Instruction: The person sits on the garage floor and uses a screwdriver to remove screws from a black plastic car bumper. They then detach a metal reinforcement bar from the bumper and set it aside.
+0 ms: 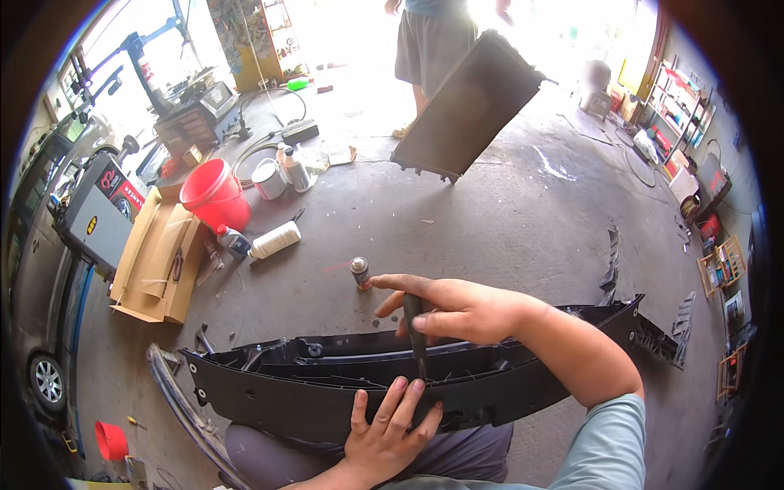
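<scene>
Across my lap lies a long, curved black plastic car panel (286, 408), bumper-like, with ribs and clips inside. My left hand (385, 433) rests on its near wall, fingers spread, fingertips by the upper edge. In my right hand (465, 309) is a black-handled screwdriver (416, 327), held nearly upright with the index finger stretched out to the left. Its shaft points down into the panel just beside my left fingertips; the very tip is hard to make out. A small spray can (359, 273) stands on the floor beyond the panel, close to my right index finger.
Ahead, another person (433, 49) stands beside a tilted dark radiator-like panel (474, 106). Left are a red bucket (214, 196), an open cardboard box (155, 261), a white bottle (276, 240) and a parked car (41, 310). Black plastic strips (682, 327) lie right.
</scene>
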Demonstrator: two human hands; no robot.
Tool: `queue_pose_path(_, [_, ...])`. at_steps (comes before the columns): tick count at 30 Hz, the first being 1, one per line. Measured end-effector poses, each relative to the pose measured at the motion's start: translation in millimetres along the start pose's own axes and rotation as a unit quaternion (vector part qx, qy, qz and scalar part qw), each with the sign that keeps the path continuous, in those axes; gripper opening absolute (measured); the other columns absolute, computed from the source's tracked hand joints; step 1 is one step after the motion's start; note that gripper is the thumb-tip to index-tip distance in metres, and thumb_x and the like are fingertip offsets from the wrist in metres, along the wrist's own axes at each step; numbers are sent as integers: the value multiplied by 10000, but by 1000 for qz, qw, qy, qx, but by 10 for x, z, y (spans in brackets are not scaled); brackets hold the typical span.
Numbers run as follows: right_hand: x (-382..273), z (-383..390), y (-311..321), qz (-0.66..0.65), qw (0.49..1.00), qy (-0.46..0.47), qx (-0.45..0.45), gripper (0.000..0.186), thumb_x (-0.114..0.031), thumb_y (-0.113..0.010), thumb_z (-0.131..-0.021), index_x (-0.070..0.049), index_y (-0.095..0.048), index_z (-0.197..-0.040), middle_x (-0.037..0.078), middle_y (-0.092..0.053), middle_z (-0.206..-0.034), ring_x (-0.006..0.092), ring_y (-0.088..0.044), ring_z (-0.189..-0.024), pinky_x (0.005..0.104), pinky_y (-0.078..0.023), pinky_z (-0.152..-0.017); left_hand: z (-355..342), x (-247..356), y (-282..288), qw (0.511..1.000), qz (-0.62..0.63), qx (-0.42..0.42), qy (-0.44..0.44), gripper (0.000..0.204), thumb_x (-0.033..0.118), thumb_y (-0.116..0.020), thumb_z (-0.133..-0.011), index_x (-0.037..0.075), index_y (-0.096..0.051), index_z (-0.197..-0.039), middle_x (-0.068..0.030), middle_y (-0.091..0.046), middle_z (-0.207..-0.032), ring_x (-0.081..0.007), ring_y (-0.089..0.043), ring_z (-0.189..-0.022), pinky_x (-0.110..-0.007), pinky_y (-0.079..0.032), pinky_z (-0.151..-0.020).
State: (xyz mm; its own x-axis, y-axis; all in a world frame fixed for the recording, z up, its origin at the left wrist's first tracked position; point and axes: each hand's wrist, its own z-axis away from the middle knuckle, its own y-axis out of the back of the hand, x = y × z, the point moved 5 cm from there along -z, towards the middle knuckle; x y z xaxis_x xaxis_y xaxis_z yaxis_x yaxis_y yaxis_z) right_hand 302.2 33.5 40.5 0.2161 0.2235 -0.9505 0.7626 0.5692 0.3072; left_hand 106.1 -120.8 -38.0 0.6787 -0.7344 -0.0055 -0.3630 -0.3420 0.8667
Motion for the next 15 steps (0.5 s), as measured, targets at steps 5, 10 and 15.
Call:
queue_pose_path(5, [-40,-22,36,102,992,-65,-39,669,-270,-721,-1114,-54,-469,-1695,138,-795,-1243,319,-767,-1144,440,-606,-1019,-8,5,-11,1000,-9,14,0,584,384,-845,-822,362,-648,-1371,-82,-575,-1591,-298,-581,-1524,-678,-203,-1364])
queue_pose_path(10, [-54,-48,13,96,993,-65,-26,590,-265,-694,-1138,-31,-524,-1652,127,-799,-1260,262,-759,-1129,428,-604,-1015,-87,28,51,999,-25,33,6,430,343,-811,-893,351,-663,-1296,-58,-605,-1547,-281,-609,-1490,-668,-228,-1358])
queue_pose_path(15, [-27,6,-52,-86,994,-68,2,528,-202,-750,-1091,-2,-613,-1560,147,-794,-1204,221,-720,-1002,403,-584,-963,-71,34,18,999,-13,45,10,368,326,-836,-937,348,-661,-1260,-44,-618,-1522,-264,-620,-1473,-661,-252,-1350])
